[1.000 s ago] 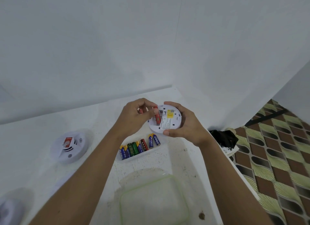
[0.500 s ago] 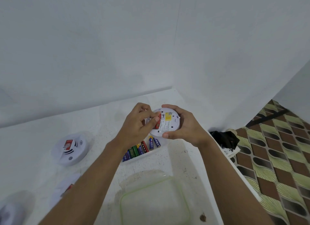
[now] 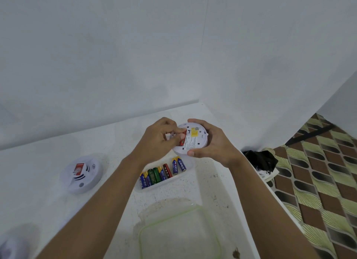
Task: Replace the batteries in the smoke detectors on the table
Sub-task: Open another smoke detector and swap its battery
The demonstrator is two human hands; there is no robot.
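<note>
At the lower left corner of the frame, a blurred white detector barely shows. Further right on the white table, a second smoke detector lies face up with a red label; you'd lift it by its rim, since the smooth plastic dome likely gives little purchase.

Toward the middle, a shallow clear tray holds loose batteries: small, rigid, round, prone to roll, so pinch each across its body. Below it sits a clear container with a green rim.

Just above the tray, your left hand is closed in a fingertip pinch, pressing on a red battery in the bay. Whether it is fully seated cannot be told.

Right of that, your right hand is wrapped around the rim of the held detector, back side up, clear of the table. It looks light and stiff; the edge grip keeps the yellow-labelled back free, and bracing from behind should take the push without stressing the small contacts.
</note>
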